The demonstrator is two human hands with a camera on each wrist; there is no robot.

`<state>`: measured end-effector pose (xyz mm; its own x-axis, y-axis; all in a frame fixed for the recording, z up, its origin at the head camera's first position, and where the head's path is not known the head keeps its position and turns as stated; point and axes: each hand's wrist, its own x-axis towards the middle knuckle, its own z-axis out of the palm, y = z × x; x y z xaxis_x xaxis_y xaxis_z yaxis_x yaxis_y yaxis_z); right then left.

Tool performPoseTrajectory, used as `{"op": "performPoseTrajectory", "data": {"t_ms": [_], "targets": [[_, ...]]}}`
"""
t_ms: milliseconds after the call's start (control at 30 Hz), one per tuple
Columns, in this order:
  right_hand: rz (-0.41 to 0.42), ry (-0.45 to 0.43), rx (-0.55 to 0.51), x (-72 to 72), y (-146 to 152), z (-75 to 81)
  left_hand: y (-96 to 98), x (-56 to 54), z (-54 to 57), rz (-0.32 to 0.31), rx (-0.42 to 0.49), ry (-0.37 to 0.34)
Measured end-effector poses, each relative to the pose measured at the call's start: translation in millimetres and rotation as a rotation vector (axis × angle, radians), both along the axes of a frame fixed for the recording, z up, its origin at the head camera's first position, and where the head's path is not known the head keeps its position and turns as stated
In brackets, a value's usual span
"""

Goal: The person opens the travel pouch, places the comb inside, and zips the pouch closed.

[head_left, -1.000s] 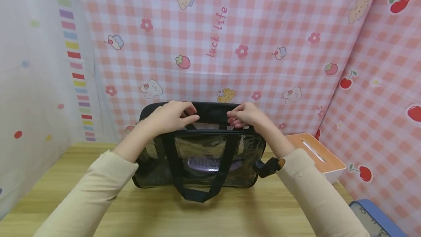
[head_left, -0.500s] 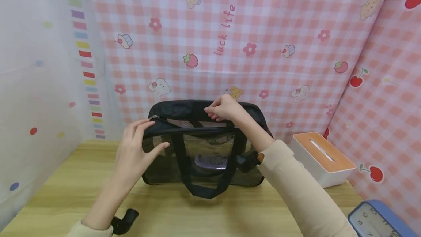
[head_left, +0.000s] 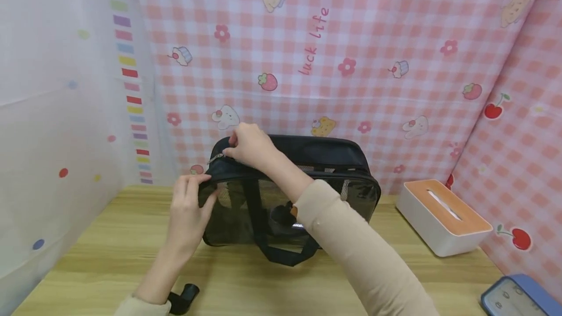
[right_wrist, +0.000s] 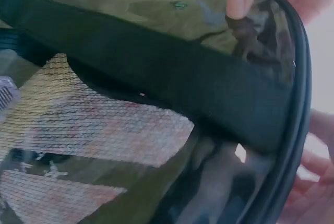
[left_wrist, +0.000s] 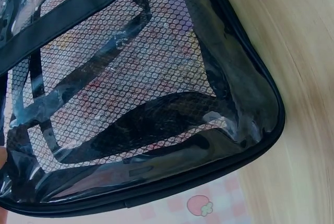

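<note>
A black toiletry bag with clear panels (head_left: pixel 228 228) stands on the table, its top partly unzipped. My left hand (head_left: pixel 186 213) grips its upper left corner, thumb on the clear front and fingers over the edge. Curled, my right hand (head_left: pixel 252 146) is at the left end of the top opening, thumb tip beside the metal zipper pull (head_left: pixel 215 158). Whether it pinches the pull is hidden. The left wrist view shows the clear panel (left_wrist: pixel 245 104) and mesh. Part of a purple comb (right_wrist: pixel 7 92) appears inside the bag in the right wrist view.
A white tissue box with an orange lid (head_left: pixel 448 213) stands right of the bag. A blue-framed clock (head_left: pixel 520 294) sits at the lower right corner. Patterned cloth (head_left: pixel 307 38) hangs close behind the bag. The bag's handle (head_left: pixel 285 256) droops in front.
My right hand has moved left along the bag's top to the zipper pull. My left hand came off the top, then took hold of the left corner. The head view has shifted slightly.
</note>
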<state>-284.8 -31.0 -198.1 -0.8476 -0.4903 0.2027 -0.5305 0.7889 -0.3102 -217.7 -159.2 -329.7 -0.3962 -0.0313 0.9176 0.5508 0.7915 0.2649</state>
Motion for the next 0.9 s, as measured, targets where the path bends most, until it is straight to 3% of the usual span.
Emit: {"op": "performPoseTrajectory", "data": {"t_ms": [167, 300, 433, 600, 767, 900], "targets": [[0.172, 0.074, 0.251, -1.0, -19, 0.5, 4.5, -1.1, 0.6, -0.014, -0.015, 0.029], [0.175, 0.087, 0.463, -3.9, -31, 3.4, 6.0, -1.4, 0.3, -0.019, -0.023, 0.035], [0.156, 0.041, 0.575, -6.4, -38, 5.3, 6.0, -1.5, -0.7, -0.023, -0.025, 0.046], [0.164, -0.014, 0.619, -5.6, -35, 6.3, 4.4, -1.3, -2.5, -0.027, -0.018, 0.06], [0.223, -0.071, 0.516, -6.7, -32, 3.8, 1.5, -0.9, -4.3, -0.012, -0.009, 0.064], [0.241, -0.047, 0.467, -7.1, -33, 3.5, -0.6, -2.0, -4.6, 0.002, -0.006, 0.072]]}}
